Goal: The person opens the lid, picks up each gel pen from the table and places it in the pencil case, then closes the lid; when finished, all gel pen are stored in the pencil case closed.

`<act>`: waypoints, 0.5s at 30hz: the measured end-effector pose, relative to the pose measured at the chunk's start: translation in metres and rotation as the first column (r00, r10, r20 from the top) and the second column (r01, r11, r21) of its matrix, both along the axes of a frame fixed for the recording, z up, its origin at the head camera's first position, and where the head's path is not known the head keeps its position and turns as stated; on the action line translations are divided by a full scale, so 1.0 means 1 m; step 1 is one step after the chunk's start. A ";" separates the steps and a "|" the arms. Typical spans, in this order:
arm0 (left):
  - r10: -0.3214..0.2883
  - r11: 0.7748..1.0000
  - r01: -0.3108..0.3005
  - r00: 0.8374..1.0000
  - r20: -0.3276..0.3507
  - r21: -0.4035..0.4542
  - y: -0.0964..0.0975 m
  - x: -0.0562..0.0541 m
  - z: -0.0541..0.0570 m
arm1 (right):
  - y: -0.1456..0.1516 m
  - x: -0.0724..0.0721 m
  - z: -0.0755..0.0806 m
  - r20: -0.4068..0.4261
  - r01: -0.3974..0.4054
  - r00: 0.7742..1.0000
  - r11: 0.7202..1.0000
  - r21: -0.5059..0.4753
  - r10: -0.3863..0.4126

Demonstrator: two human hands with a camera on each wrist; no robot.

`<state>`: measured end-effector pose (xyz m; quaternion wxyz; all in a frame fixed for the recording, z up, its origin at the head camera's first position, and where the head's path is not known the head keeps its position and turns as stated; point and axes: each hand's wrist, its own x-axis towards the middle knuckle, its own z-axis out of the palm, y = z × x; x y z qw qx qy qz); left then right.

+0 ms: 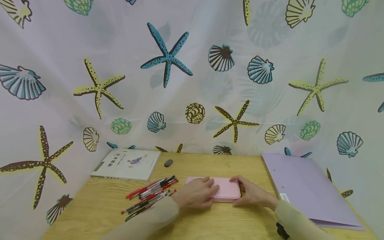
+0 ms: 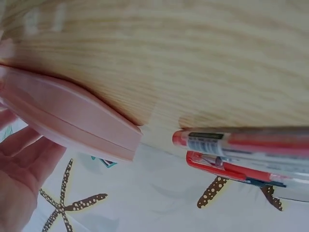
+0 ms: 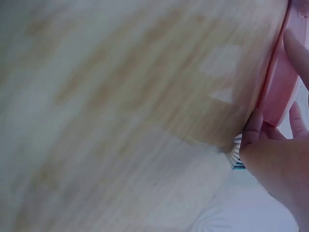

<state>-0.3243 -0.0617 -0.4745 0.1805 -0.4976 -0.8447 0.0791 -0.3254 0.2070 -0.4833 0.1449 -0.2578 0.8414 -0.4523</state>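
A pink case [image 1: 226, 188] sits in the middle of the worktop [image 1: 222, 223]. The left hand [image 1: 196, 193] holds its left part, fingers over the top and thumb at the near side. The right hand [image 1: 252, 194] pinches its right end between thumb and fingers. Red and black pens [image 1: 150, 195] lie to the left; a purple folder [image 1: 312, 190] lies to the right.
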 end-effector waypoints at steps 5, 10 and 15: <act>0.007 0.999 -0.011 0.994 -0.113 -0.040 0.009 0.000 -0.007 | -0.002 0.000 -0.001 -0.033 0.009 0.999 1.000 0.012 -0.008; 0.004 0.998 -0.014 0.988 -0.157 -0.064 0.015 0.000 -0.008 | -0.001 -0.003 -0.005 -0.129 0.062 0.991 0.992 0.112 -0.048; 0.011 0.998 -0.019 0.992 -0.123 -0.061 0.020 0.002 -0.006 | 0.001 -0.009 -0.010 -0.203 0.109 0.977 0.977 0.182 -0.071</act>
